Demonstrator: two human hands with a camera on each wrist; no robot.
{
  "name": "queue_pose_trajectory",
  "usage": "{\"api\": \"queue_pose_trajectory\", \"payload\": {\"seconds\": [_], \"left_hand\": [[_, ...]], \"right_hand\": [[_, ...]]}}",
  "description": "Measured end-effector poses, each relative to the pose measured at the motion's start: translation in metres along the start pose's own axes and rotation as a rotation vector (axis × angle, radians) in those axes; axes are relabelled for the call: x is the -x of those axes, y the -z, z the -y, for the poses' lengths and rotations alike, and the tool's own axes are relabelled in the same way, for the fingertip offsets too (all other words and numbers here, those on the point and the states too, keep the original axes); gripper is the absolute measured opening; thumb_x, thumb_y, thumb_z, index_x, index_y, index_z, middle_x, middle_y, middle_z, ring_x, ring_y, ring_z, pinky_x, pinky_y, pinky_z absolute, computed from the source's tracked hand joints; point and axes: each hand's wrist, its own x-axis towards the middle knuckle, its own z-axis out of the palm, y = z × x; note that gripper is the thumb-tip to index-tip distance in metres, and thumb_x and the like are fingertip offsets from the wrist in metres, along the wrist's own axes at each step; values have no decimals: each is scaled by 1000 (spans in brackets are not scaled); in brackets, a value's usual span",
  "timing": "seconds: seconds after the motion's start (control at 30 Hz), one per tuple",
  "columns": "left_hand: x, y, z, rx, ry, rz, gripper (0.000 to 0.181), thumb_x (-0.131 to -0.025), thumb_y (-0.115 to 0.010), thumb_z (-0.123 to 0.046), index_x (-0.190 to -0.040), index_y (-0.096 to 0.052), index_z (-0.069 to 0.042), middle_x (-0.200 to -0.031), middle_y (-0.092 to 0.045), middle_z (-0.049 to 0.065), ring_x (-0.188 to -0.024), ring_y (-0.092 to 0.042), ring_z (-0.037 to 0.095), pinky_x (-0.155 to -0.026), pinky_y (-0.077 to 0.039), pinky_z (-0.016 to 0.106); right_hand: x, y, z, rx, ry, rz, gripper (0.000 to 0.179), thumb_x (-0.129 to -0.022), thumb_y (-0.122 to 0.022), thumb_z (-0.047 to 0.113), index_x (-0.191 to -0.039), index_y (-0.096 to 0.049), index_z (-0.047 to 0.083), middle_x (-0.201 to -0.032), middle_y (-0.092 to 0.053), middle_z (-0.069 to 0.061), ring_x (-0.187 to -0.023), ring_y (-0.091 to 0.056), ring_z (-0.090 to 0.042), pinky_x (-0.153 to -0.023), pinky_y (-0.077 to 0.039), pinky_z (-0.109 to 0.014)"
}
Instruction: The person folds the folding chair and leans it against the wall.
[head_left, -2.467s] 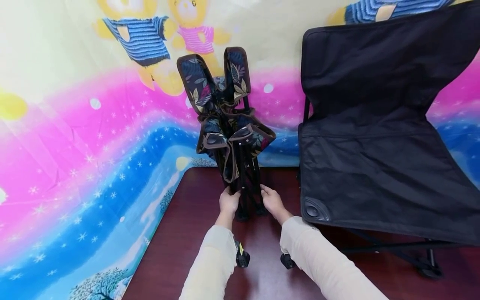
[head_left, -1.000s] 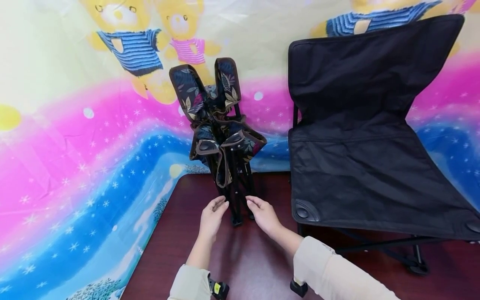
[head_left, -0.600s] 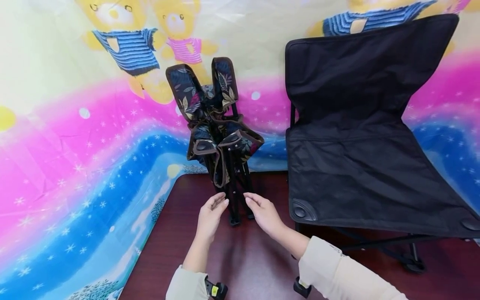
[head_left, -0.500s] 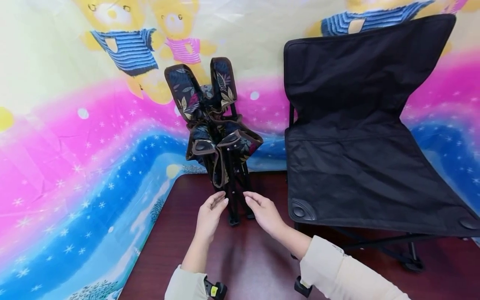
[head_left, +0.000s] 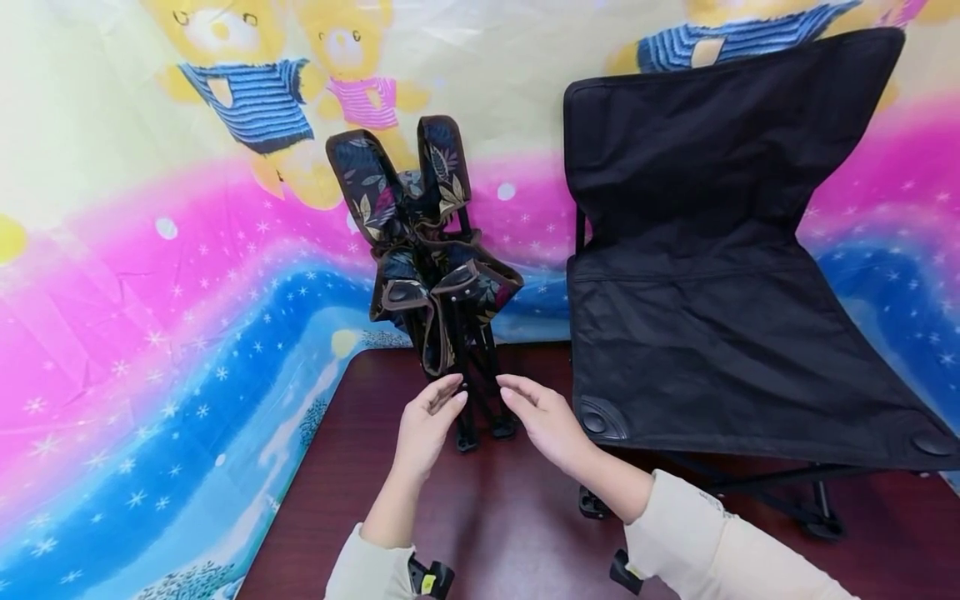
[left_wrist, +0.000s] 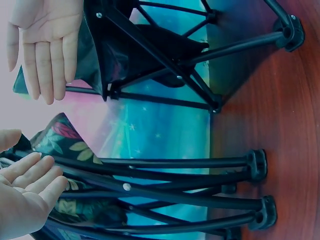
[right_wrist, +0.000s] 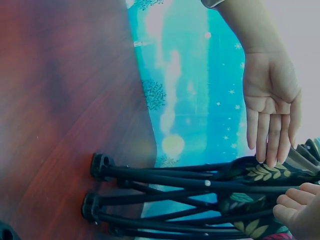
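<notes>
A folded camp chair point(head_left: 442, 258) with dark leaf-patterned fabric stands upright on the table, its black legs point(right_wrist: 155, 177) bunched together. In front of those legs, my left hand point(head_left: 426, 429) hovers with fingers extended and slightly bent, holding nothing. My right hand point(head_left: 547, 421) faces it from the other side, palm inward, likewise holding nothing. A gap separates the two hands. In the left wrist view, the right hand point(left_wrist: 50, 47) shows flat with straight fingers. The right wrist view shows the left hand point(right_wrist: 270, 102) the same way, near the patterned fabric.
An unfolded black camp chair point(head_left: 697, 350) stands to the right, its front corner close to my right forearm. Behind both chairs hangs a printed backdrop point(head_left: 247, 208) with bears and snowflakes. The dark red table point(head_left: 345, 500) ends at a slanting left edge.
My hands were at the folded chair's legs and have drawn back from them. Lately the right hand has shifted slightly right, widening the gap. The folded chair stays upright; the view has shifted.
</notes>
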Motion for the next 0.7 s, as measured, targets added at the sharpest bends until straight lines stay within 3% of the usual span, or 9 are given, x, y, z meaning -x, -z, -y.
{"api": "queue_pose_trajectory", "payload": {"seconds": [0.3,0.5,0.7], "left_hand": [[3,-6,-18,-175,-50,92,44,-82,-58,-28,-121,-51,-10,-122,-48,8,-114,-42,21,-93,-34,35],[4,-15,-27,-274,-94,108,44,-81,-58,-33,-122,-51,-20,-123,-48,0,-114,-42,19,-91,-36,38],[8,-27,-33,-336,-154,117,42,-82,-58,-29,-122,-51,-20,-122,-49,0,-114,-41,15,-91,-35,40]], "right_hand": [[9,26,10,51,12,21,41,-89,-45,35,-122,-49,11,-119,-51,-7,-110,-45,-20,-88,-38,-43],[16,40,14,61,15,23,43,-89,-44,35,-123,-48,10,-121,-49,-9,-110,-45,-21,-88,-37,-43],[23,55,7,92,-4,-4,46,-87,-45,39,-123,-48,10,-121,-50,-9,-109,-47,-22,-87,-39,-41]]}}
